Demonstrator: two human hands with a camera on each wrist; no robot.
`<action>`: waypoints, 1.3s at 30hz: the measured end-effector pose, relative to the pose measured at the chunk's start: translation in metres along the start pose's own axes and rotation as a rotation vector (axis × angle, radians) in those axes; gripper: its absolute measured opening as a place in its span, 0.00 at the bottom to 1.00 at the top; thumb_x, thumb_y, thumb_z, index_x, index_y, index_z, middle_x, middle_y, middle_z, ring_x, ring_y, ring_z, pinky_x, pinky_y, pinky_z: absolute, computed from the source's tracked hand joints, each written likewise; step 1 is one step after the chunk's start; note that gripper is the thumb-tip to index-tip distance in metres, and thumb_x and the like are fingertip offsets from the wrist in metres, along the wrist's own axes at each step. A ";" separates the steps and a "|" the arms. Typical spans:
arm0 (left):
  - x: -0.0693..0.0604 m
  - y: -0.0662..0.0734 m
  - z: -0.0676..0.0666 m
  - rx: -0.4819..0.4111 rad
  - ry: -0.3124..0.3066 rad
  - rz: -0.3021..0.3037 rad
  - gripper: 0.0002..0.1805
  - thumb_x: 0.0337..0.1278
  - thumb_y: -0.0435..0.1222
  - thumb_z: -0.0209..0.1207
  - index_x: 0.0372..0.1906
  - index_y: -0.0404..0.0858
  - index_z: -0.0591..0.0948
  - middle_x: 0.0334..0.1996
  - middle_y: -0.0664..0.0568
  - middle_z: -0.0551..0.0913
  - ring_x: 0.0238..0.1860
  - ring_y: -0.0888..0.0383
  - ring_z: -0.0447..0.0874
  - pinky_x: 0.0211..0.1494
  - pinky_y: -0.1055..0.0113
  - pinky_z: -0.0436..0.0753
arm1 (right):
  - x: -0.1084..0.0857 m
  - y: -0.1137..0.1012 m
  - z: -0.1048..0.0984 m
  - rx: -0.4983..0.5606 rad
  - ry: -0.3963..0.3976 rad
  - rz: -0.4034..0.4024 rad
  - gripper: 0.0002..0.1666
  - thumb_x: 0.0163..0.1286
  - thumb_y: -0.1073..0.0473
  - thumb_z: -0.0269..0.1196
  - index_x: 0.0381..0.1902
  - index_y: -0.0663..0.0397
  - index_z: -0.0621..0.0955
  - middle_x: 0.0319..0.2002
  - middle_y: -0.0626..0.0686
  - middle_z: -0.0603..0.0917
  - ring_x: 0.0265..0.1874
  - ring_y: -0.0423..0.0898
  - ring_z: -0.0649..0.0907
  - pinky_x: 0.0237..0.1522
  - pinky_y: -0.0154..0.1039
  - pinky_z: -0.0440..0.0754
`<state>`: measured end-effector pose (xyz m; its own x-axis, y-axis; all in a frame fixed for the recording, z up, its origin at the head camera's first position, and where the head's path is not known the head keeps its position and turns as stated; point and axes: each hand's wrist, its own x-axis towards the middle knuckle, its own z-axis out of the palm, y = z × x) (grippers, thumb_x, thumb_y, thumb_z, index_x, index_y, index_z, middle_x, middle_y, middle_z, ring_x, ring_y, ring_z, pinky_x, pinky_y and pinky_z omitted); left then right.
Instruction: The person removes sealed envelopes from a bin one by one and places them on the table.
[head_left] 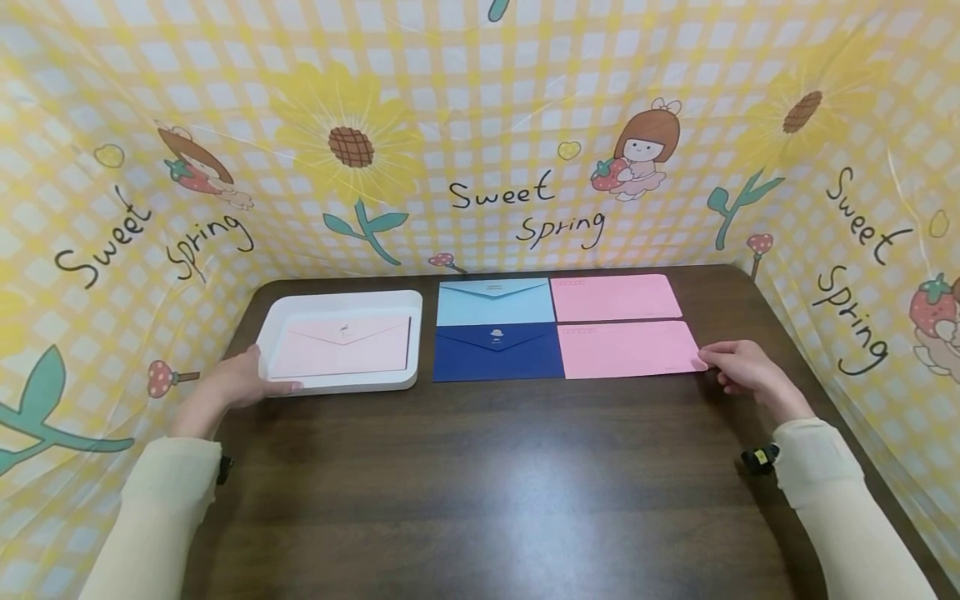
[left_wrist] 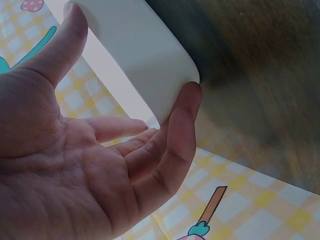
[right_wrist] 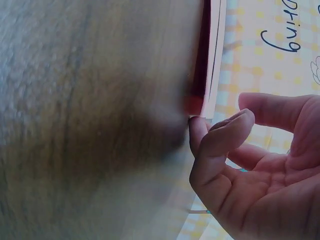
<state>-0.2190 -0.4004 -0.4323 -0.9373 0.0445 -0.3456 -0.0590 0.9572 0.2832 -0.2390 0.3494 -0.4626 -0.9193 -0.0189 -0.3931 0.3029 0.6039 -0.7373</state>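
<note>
My left hand (head_left: 243, 379) grips the near left corner of a white tray (head_left: 341, 389), thumb along its front side. In the left wrist view the fingers of this hand (left_wrist: 110, 160) bend round the tray's corner (left_wrist: 150, 70). A pale pink envelope (head_left: 345, 350) lies in the tray, a dark strip along its right side. My right hand (head_left: 738, 367) is at the near right corner of a pink envelope (head_left: 630, 350). In the right wrist view one bent finger touches the edge of that envelope (right_wrist: 212, 65), while the thumb stands apart from it.
A light blue envelope (head_left: 495, 310) and a dark blue envelope (head_left: 498, 360) lie right of the tray. Another pink envelope (head_left: 615, 297) lies behind the touched one. They rest on a dark wooden table (head_left: 480, 483), walled by a yellow checked cloth (head_left: 495, 125).
</note>
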 end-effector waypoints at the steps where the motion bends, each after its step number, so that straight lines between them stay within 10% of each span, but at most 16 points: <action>1: -0.001 0.000 0.000 -0.002 -0.004 -0.006 0.68 0.60 0.61 0.70 0.72 0.08 0.47 0.68 0.09 0.52 0.67 0.14 0.58 0.67 0.29 0.66 | 0.000 0.000 0.000 -0.005 0.002 -0.008 0.33 0.84 0.53 0.55 0.68 0.80 0.69 0.30 0.50 0.76 0.26 0.41 0.76 0.29 0.35 0.81; 12: -0.002 0.001 0.000 -0.002 0.002 -0.005 0.68 0.60 0.61 0.70 0.72 0.07 0.47 0.68 0.08 0.53 0.66 0.14 0.59 0.67 0.29 0.66 | -0.001 -0.004 0.016 -0.281 0.093 -0.185 0.29 0.81 0.56 0.57 0.66 0.77 0.71 0.52 0.75 0.80 0.38 0.59 0.82 0.37 0.49 0.86; 19: -0.002 0.002 -0.001 -0.004 -0.002 -0.007 0.68 0.60 0.60 0.70 0.71 0.07 0.48 0.67 0.08 0.54 0.66 0.14 0.60 0.66 0.29 0.67 | -0.007 -0.010 0.046 -0.440 0.166 -0.412 0.23 0.74 0.61 0.63 0.57 0.76 0.80 0.48 0.76 0.82 0.48 0.70 0.80 0.51 0.67 0.77; 39: -0.003 0.005 -0.003 -0.037 -0.020 -0.018 0.67 0.60 0.58 0.71 0.72 0.08 0.47 0.69 0.09 0.52 0.67 0.15 0.57 0.69 0.29 0.64 | -0.016 -0.015 0.062 -0.488 0.031 -0.278 0.31 0.72 0.65 0.54 0.72 0.67 0.72 0.60 0.77 0.66 0.47 0.70 0.76 0.47 0.68 0.77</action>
<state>-0.2179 -0.3966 -0.4275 -0.9291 0.0330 -0.3683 -0.0891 0.9467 0.3097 -0.2132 0.2909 -0.4791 -0.9570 -0.2114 -0.1986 -0.0969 0.8783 -0.4682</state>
